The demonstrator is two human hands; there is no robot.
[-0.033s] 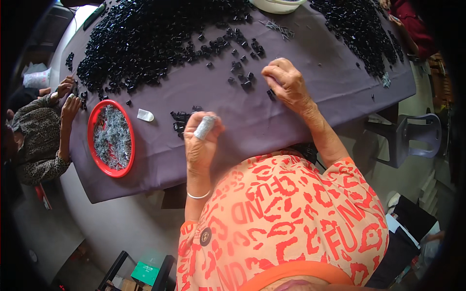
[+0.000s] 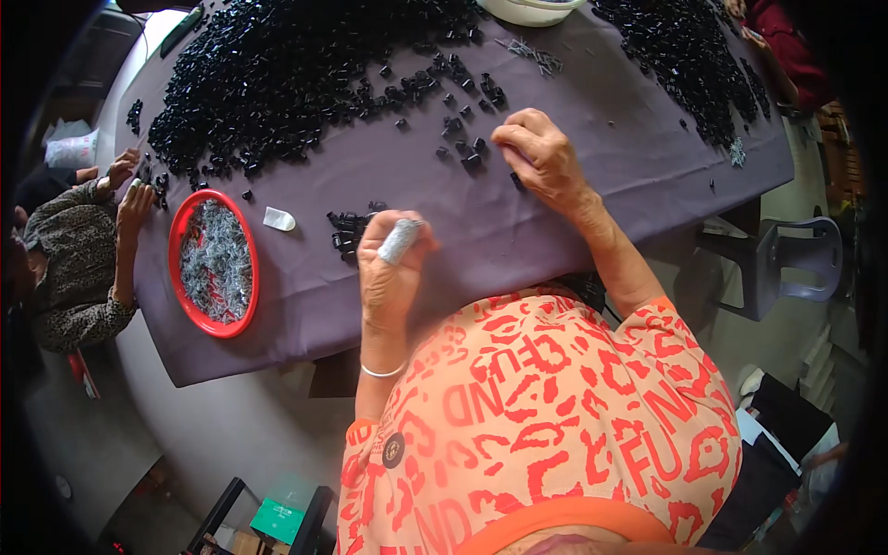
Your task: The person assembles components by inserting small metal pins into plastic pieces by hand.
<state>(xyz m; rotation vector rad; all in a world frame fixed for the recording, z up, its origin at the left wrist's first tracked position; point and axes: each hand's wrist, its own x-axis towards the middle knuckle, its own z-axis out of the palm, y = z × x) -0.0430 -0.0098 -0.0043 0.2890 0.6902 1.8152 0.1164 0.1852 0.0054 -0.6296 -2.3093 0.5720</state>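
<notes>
My left hand [image 2: 393, 264] hovers above the near edge of the table, fingers curled inward. A pale grey wrap [image 2: 400, 241] covers one of its fingers, and anything in its grip is hidden. Just left of it lies a small cluster of black plastic pieces [image 2: 348, 233]. Farther right, my right hand [image 2: 546, 165] has its thumb and fingertips pinched together; what they hold, if anything, cannot be made out. Loose black pieces [image 2: 471, 161] lie on the cloth to its left. A single dark piece [image 2: 517, 181] shows just under that hand.
A big heap of black pieces [image 2: 268, 83] spreads over the purple tablecloth [image 2: 305, 319]. At left are a red oval basket [image 2: 176, 277] of thin grey pieces and a white finger cover [image 2: 278, 219]. A co-worker's hand [image 2: 135, 205] works nearby. Behind stands a white tub [image 2: 527, 13].
My right hand has shifted very slightly left, and my left hand very slightly right. Nothing else has visibly changed.
</notes>
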